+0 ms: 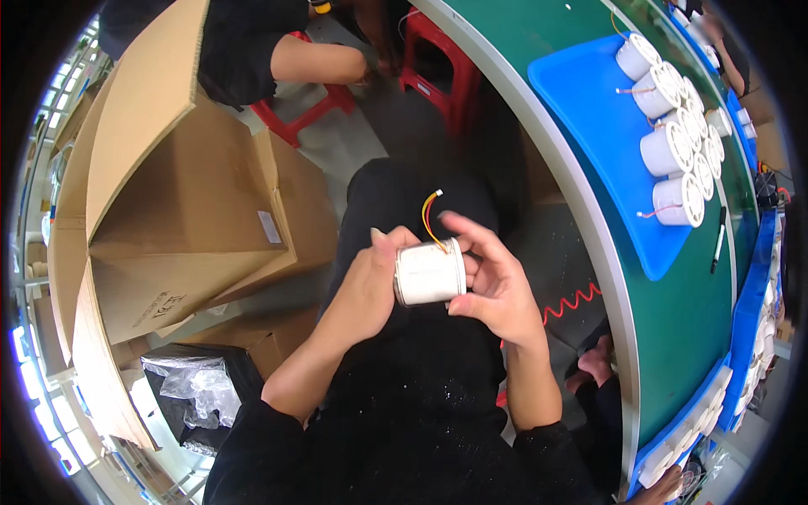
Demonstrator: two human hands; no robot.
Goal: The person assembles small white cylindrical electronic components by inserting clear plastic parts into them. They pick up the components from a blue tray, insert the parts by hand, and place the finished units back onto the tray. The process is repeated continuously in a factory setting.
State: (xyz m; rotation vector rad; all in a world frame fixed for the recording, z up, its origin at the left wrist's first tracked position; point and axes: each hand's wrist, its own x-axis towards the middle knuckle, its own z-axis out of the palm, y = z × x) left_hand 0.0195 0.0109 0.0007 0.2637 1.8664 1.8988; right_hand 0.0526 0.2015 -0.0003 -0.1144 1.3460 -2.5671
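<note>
Over the person's dark-clothed lap, the left hand (364, 286) wraps the left end of a white cylindrical lamp housing (430, 271) while the right hand (497, 282) pinches its right end, an orange-and-yellow wire lead (430, 217) sticking up toward twelve o'clock. At nine o'clock stands an open cardboard box (181, 210). Farther off, around two o'clock, a blue tray (602, 143) on the green table (686, 311) carries more white housings (673, 147).

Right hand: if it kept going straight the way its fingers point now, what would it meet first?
The right hand points toward the person's left, so it would press into the white cylindrical part it already grips, with the left hand just beyond. Depth is hard to judge.
</note>
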